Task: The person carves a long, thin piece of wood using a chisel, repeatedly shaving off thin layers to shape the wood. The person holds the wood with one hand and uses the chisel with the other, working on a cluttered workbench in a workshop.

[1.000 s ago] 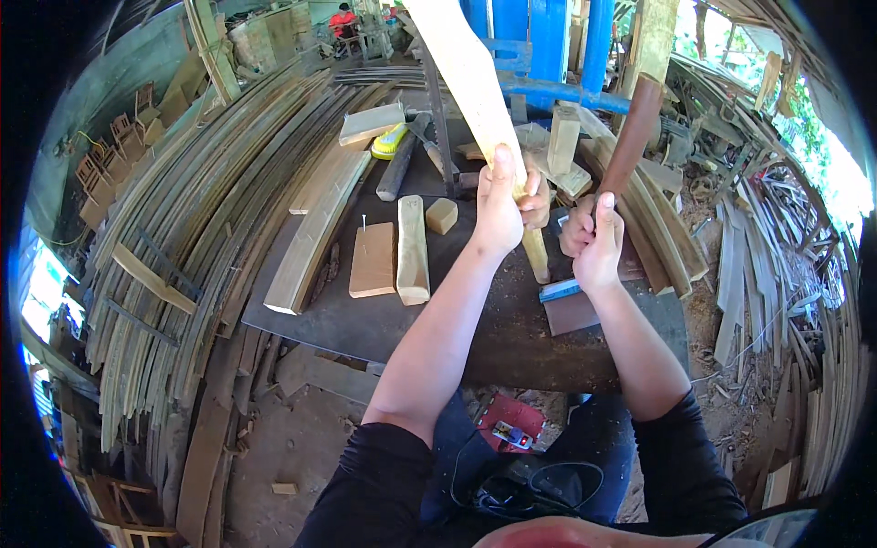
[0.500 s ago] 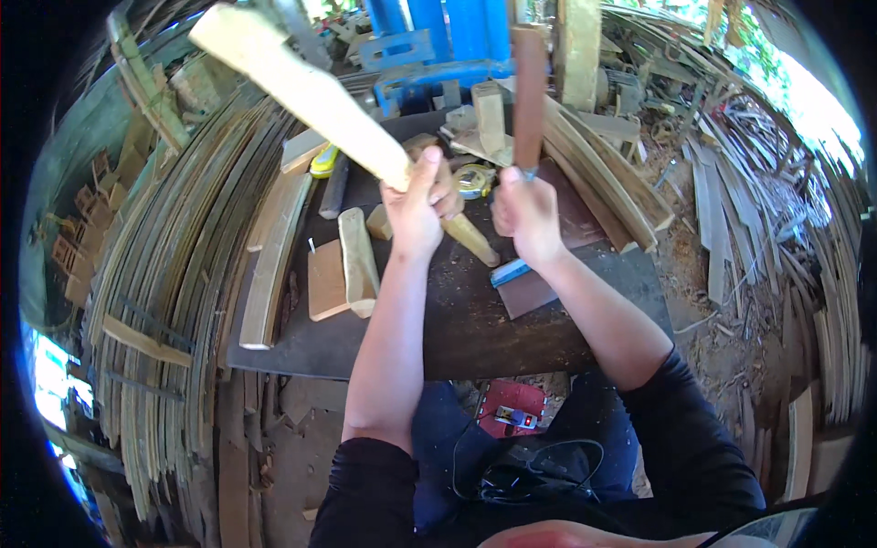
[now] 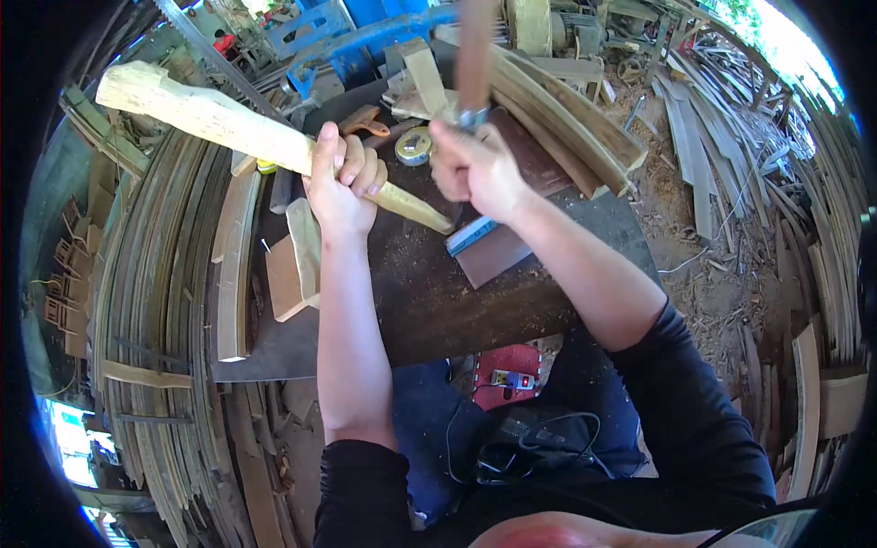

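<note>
- Gripping a stick (image 3: 219,119) above the table (image 3: 411,320), left hand (image 3: 345,190) wrapped around it.
- Right hand (image 3: 484,171), apart, clasps a blurred brown tool (image 3: 475,59) above the table.
- Stick leans farther left than before.

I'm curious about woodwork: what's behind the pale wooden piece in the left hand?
Around the pale wooden piece show the dark tabletop, part of a yellow object and a dark bar. Whatever lies directly behind it or the left hand is covered.

A pale, rough wooden stick (image 3: 265,140), thicker at its upper end, slants left of an upright, blurred brown bar (image 3: 475,57).
</note>
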